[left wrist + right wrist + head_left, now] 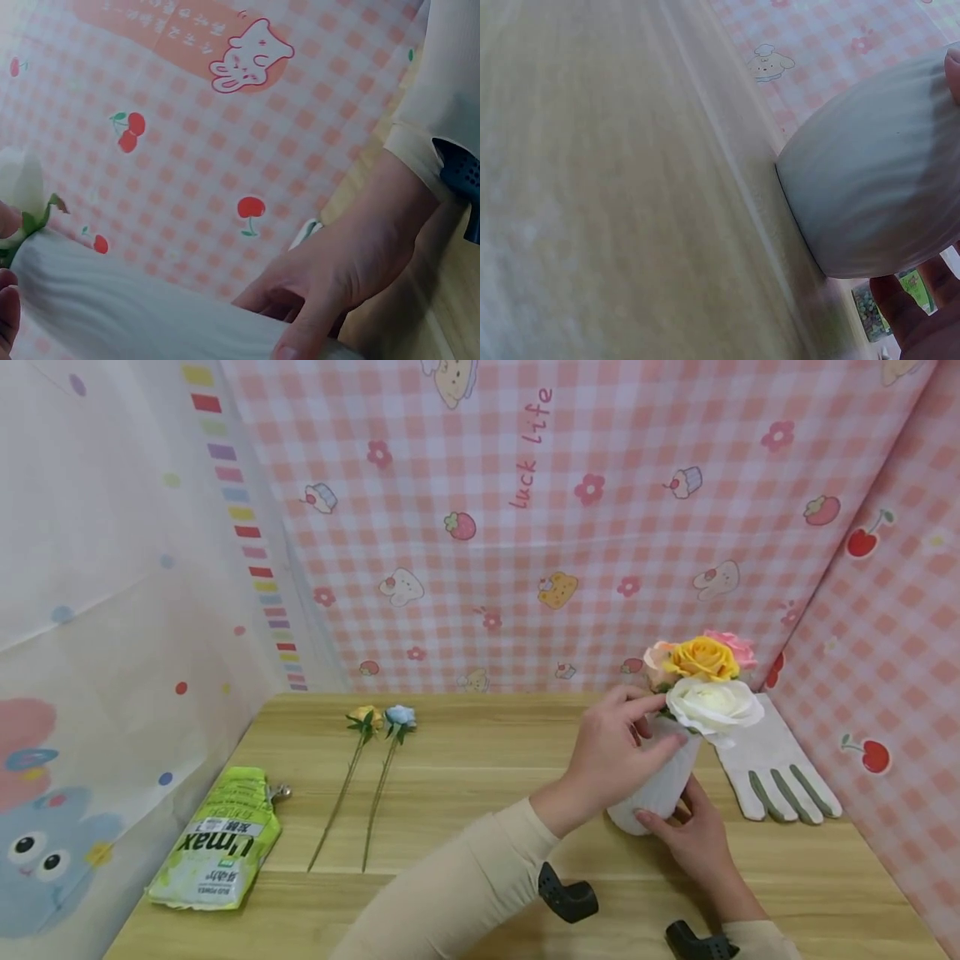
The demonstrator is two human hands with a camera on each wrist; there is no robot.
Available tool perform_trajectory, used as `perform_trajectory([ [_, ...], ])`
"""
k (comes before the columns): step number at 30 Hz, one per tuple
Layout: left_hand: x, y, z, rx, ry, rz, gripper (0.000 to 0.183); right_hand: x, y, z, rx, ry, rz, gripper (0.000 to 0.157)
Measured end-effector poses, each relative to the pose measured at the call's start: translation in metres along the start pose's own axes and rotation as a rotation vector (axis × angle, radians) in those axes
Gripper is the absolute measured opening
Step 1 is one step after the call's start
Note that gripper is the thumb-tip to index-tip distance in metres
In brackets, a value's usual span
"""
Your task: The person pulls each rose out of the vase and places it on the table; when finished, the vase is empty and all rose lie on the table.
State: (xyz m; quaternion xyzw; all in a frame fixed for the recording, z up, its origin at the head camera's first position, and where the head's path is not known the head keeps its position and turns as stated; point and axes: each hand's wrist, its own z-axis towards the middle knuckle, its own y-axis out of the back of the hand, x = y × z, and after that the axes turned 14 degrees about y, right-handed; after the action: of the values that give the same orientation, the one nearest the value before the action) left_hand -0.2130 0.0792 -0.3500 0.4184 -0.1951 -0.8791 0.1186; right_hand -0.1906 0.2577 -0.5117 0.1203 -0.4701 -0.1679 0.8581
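A white ribbed vase [660, 777] stands on the wooden table, tilted in the head view. From it rise a white rose [712, 706], a yellow rose [703, 658], a pink rose [733, 648] and a peach rose [658, 664]. My left hand [611, 747] is at the vase's mouth, thumb and forefinger around the base of the white rose, by its green leaves. Low on the vase, my right hand [693, 843] grips its side, thumb in front and fingers behind. The right wrist view shows the vase's base [870, 172] at the tabletop.
A yellow rose on a stem [348, 785] and a blue rose on a stem [386, 777] lie to the left. Beyond them is a green bag [221, 843] with a clip [279, 792]. White-and-green gloves [780, 768] lie right of the vase. Patterned cloth walls surround the table.
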Motion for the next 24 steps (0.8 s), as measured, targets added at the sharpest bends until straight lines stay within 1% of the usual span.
perform_trajectory([
  [4, -0.004, -0.011, 0.003, -0.030, 0.019, 0.093, 0.036, 0.001, 0.000, 0.000, 0.008, 0.000, 0.011, 0.079],
  [6, -0.006, -0.017, 0.004, -0.049, 0.040, 0.115, 0.036, 0.001, 0.000, 0.000, 0.012, -0.007, 0.009, 0.078],
  [9, -0.009, -0.024, 0.004, -0.069, 0.098, 0.156, 0.039, 0.000, 0.000, -0.001, 0.018, -0.017, -0.006, 0.077],
  [13, -0.014, -0.031, 0.003, -0.075, 0.183, 0.229, 0.041, -0.004, 0.001, -0.002, 0.014, -0.008, -0.030, 0.079],
  [15, -0.016, -0.032, 0.003, -0.086, 0.209, 0.251, 0.038, -0.005, 0.001, -0.002, 0.007, 0.002, -0.030, 0.079],
  [20, -0.018, -0.034, 0.004, -0.136, 0.238, 0.226, 0.024, -0.005, 0.000, -0.002, -0.002, 0.009, -0.015, 0.079],
  [24, -0.017, -0.033, 0.004, -0.149, 0.248, 0.174, 0.016, -0.004, -0.002, -0.001, 0.000, 0.010, 0.010, 0.080],
])
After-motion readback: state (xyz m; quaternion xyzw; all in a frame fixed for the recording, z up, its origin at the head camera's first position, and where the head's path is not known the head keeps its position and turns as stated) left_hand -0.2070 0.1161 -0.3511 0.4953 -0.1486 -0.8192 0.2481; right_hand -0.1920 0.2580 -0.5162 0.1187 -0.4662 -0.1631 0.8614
